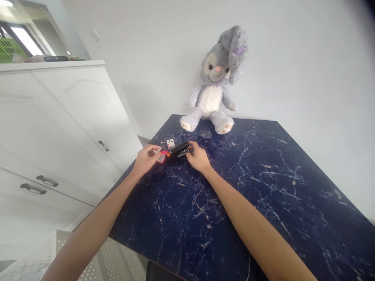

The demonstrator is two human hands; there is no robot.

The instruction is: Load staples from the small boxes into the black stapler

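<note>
My right hand (198,157) is closed on a black stapler (179,150) lying on the dark blue marble table (249,203) near its far left side. An orange tip (168,154) shows at the stapler's left end. My left hand (147,157) is closed in a pinch on a small red and white box (162,155) right beside that tip. Another small printed box (170,143) lies just behind them on the table.
A grey plush rabbit (215,84) sits against the white wall at the table's far edge. White cabinets with dark handles (67,128) stand to the left. A white perforated surface (96,261) lies below the table's near left corner.
</note>
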